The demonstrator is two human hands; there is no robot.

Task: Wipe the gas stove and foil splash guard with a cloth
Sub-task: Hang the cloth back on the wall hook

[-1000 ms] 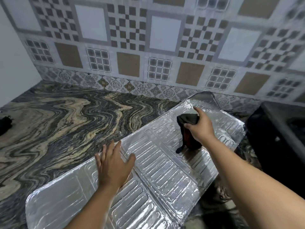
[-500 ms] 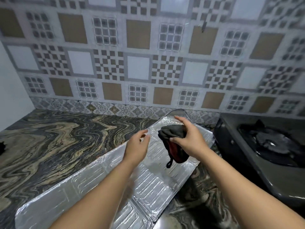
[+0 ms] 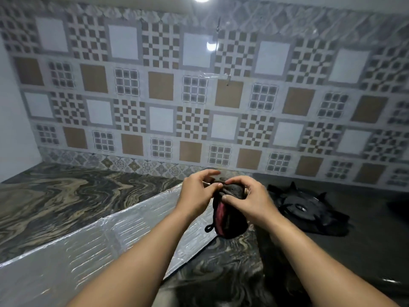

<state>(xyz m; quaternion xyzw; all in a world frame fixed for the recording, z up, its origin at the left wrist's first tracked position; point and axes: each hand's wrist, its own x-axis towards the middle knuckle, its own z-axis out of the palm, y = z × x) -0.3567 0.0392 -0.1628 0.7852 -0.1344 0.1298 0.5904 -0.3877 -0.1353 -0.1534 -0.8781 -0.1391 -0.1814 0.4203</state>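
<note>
Both hands are holding the cloth [image 3: 230,220] in the air near the middle of the view, above the far end of the foil splash guard [image 3: 93,247]. The cloth is dark grey to black, bunched into a soft lump, with a red-pink inner fold showing along its 9 o'clock side and a small black loop dangling at its 7 o'clock corner. The right hand [image 3: 254,202] is gripping the top of the bunch, fingers curled over it and thumb pressing against its front. The left hand [image 3: 198,194] is pinching the cloth's upper edge at about 10 o'clock, with its other fingers arching loosely above.

The foil splash guard is lying flat on the marbled countertop [image 3: 55,196], running from the 8 o'clock corner of the view up toward the hands; its ribbed silver panels are meeting at creased seams, and its near long edge is slanting from 6 o'clock toward the cloth. At 3 o'clock from the hands, the gas stove [image 3: 365,240] is sitting with its black burner grate [image 3: 303,209] just beside the right wrist. Bare countertop is spreading toward 9 o'clock as far as the side wall, and the patterned tile wall [image 3: 199,96] is closing off the whole far side at 12 o'clock.
</note>
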